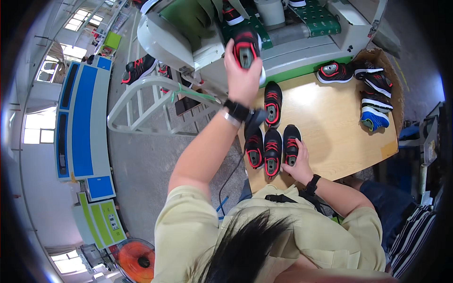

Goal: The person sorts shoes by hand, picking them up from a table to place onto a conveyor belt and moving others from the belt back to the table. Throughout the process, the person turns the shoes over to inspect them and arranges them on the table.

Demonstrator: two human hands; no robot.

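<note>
My left hand (243,78) is raised at the machine's near edge, its fingers wrapped round the heel of a black sneaker (246,41) with red trim. A grey-green last with holes fills that shoe's opening. Low on the table, my right hand (300,165) grips the heel end of another black and red sneaker (291,135). Two similar shoes lie just left of it: a middle sneaker (272,147) and an outer sneaker (254,148), partly covered by a dark object near my left wrist. Beyond them sits one more sneaker (272,101), also with a last inside.
A wooden table (330,137) carries a sneaker (334,71) at its far edge and a cardboard box (395,89) of shoes at the right. Behind stands a machine with a green perforated belt (317,21). A white metal frame rack (137,106) and an orange fan (137,259) stand left.
</note>
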